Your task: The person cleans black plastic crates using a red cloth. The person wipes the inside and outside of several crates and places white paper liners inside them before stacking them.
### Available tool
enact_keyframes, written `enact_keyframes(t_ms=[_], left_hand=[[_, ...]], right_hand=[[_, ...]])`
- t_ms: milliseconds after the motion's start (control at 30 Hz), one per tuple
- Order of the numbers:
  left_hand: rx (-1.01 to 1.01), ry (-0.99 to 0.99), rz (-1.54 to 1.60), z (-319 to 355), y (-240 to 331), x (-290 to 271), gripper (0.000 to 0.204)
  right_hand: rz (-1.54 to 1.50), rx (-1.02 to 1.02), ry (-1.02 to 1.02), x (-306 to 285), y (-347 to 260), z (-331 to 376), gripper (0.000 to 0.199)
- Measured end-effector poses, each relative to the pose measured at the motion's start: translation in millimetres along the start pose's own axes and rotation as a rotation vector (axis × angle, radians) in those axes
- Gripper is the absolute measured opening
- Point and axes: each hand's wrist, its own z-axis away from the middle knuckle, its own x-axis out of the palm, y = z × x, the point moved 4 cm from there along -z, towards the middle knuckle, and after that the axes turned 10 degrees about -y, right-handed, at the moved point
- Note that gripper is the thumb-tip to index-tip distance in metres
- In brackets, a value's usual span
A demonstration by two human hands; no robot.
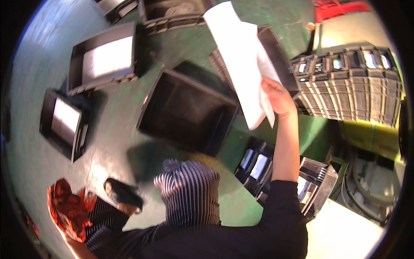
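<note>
My right hand (279, 98) reaches out ahead, its thumb and fingers closed on the lower right edge of some white paper sheets (235, 56). The sheets are long and slightly curled. They hang over a dark crate (278, 54) and hide part of it. At the far left my left forearm (74, 247) leads up to a crumpled red-orange piece of cloth or plastic (68, 211). That red piece covers my left hand, so its fingers are hidden. An open black crate (185, 112) stands on the floor between my arms, with nothing visible inside.
Crates holding white sheets, one larger (72, 64) and one smaller (48, 123), stand left on the green floor (129, 101). Stacked dark crates (349, 93) rise at right. Small black bins (258, 168) sit below my right arm. My striped trouser leg (189, 194) is near.
</note>
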Motion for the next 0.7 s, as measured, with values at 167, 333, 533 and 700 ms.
enact_keyframes(t_ms=[167, 333, 533, 700], left_hand=[[0.100, 0.063, -0.184, 9, -6, -42, 0.045], [0.108, 0.038, -0.043, 19, -13, -72, 0.048], [-0.005, -0.125, -0.406, 18, -9, -98, 0.047], [0.070, -0.118, -0.352, 15, -15, -80, 0.057]], right_hand=[[0.034, 0.317, -0.021, 71, 76, -22, 0.034], [0.361, 0.503, -0.151, 41, 136, -44, 0.030], [1.257, 0.412, -0.003, 20, 186, -61, 0.040], [1.682, -0.370, 0.218, 145, 133, -51, 0.030]])
